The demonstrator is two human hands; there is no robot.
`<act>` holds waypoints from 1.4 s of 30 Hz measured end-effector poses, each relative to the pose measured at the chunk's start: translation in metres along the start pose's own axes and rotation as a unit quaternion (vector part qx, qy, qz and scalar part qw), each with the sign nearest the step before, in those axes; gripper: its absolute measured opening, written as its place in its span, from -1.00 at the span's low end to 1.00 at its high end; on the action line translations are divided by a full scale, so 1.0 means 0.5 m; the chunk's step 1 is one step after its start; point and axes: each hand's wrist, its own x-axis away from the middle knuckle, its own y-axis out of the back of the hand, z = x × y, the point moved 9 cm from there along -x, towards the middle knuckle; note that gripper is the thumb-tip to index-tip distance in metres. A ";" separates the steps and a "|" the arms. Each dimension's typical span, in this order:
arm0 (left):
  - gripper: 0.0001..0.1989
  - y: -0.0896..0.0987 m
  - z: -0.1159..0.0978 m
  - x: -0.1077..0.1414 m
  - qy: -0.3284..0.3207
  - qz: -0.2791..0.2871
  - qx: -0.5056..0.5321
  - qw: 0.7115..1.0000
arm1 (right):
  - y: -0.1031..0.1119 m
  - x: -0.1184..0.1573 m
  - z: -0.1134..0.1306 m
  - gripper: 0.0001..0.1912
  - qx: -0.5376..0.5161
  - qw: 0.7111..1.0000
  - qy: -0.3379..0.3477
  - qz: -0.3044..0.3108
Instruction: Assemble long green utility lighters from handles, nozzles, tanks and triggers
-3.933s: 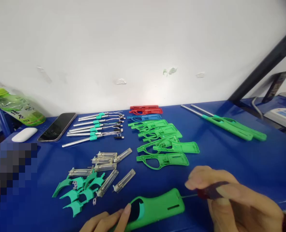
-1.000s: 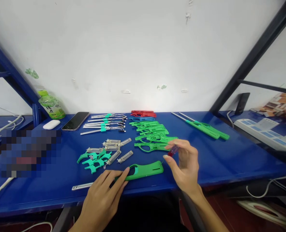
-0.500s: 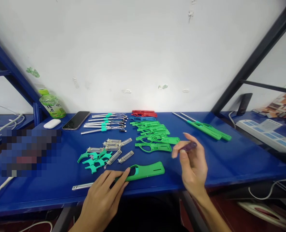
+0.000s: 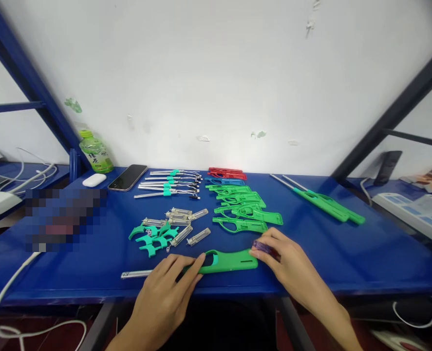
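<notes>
Green lighter (image 4: 234,262): laid on counter (image 4: 332,263), nr front edge.
L hand (image 4: 164,290): grip clamped on green lighter.
R hand (image 4: 289,256): purple tool (image 4: 262,246) pinched in grip, held at green lighter's butt end.
Green shells (image 4: 243,225): spread behind green lighter.
Teal pcs (image 4: 160,242): heaped behind its barrel.

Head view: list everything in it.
Held lighter: one, green, front centre
Lighters: two, green, right
Handle halves: several, green/blue/red, centre
Rods: several, silver, back left
Clear tanks: seven, centre left
Curved pieces: several, teal, left
Bottle: one, green, back left
Phone: one, black, back left
Case: one, white, back left
Pixelated patch: one, dark, left
Desk: blue, beneath
Wall: white, behind
Small tool: one, purple, right hand
Hands: two, left, right, front
</notes>
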 end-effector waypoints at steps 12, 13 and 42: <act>-0.61 -0.005 0.010 0.004 0.013 0.006 0.032 0.999 | 0.005 -0.005 0.014 -0.71 0.032 0.998 0.033 -0.050; -0.61 -0.007 0.010 0.006 0.011 0.008 0.032 0.999 | 0.005 -0.005 0.015 -0.71 0.034 0.998 0.034 -0.052; -0.25 -0.034 0.003 0.020 -0.015 0.104 -0.022 0.994 | -0.022 0.013 -0.008 -0.67 0.106 0.992 -0.038 -0.059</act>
